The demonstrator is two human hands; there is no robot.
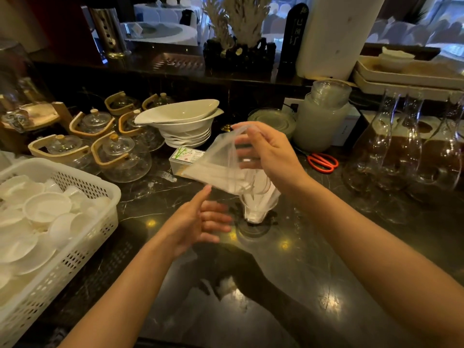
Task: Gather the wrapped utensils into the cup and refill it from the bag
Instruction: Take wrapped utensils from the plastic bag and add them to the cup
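Tipping the bag so the wrapped utensils slide into the cup

Your right hand [266, 156] has its grip pinched on the clear bag [221, 162], tilted above the cup [256, 209] on the bench [288, 272]; your left hand [198, 222] waits open beside it. Keep the mouth low over the rim and use that free hand to steady the cup and guide the wrapped utensils [226, 177] in

Teapots [122, 156]: six, glass, with wooden handles. One basket [82, 179], one bag [221, 167], one cup [256, 209], one pair of scissors [322, 162], one small box [187, 156]. Carafes [401, 146]: at least three; basket dishes uncountable.
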